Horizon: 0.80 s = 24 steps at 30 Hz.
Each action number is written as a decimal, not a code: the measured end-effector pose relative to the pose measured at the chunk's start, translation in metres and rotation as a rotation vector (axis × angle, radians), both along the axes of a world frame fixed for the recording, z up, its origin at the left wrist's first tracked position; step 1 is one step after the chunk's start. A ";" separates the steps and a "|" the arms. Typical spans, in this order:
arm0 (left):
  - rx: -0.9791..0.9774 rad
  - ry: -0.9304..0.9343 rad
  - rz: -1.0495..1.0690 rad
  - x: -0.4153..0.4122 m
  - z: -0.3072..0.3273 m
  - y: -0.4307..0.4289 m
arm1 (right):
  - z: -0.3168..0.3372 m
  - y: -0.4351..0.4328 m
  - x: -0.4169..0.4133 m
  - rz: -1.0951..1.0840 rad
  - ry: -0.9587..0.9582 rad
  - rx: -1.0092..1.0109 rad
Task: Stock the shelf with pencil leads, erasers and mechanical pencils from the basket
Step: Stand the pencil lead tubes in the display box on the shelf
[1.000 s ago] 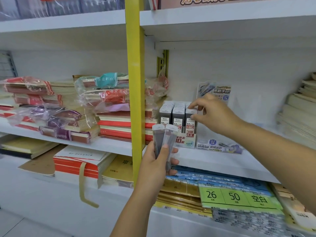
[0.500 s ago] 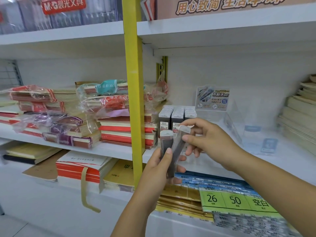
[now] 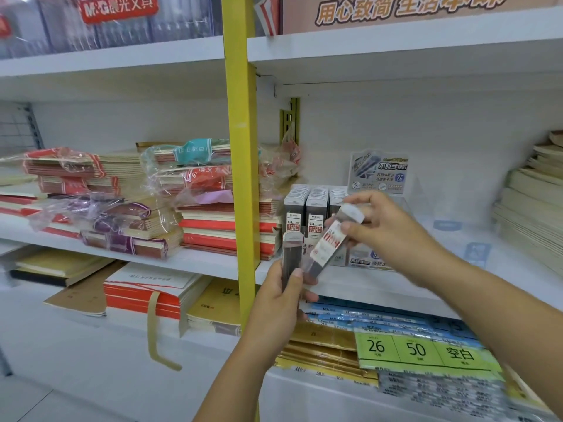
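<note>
We are gripping one upright lead case (image 3: 292,251) in our left hand (image 3: 274,306) and pinching a second, tilted lead case (image 3: 329,245) with our right hand (image 3: 393,236), both just in front of the shelf (image 3: 396,290) edge. The lead box (image 3: 316,202) is standing behind them, beside the yellow post (image 3: 240,147); bare shelf is lying open to its right.

This is looking like a stationery shop. Long white metal shelf boards (image 3: 365,287) are running across the frame from a yellow steel upright (image 3: 240,147) at centre. Plastic-wrapped stacks of red and purple exercise books (image 3: 195,178) are lying at middle left. Rows of small grey pencil lead cases (image 3: 316,199) are standing in a display carton at centre right. A red brand sign (image 3: 118,7) is showing at upper left, and a green number-printed label sheet (image 3: 426,351) is lying at lower right.
</note>
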State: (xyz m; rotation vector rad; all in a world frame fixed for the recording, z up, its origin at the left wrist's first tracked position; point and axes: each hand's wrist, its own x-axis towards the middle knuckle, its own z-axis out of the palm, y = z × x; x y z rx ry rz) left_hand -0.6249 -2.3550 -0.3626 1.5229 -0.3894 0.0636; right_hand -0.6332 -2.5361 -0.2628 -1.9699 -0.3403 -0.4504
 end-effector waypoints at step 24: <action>-0.015 -0.043 0.097 0.004 0.006 0.005 | -0.003 -0.013 0.039 -0.459 -0.311 -0.737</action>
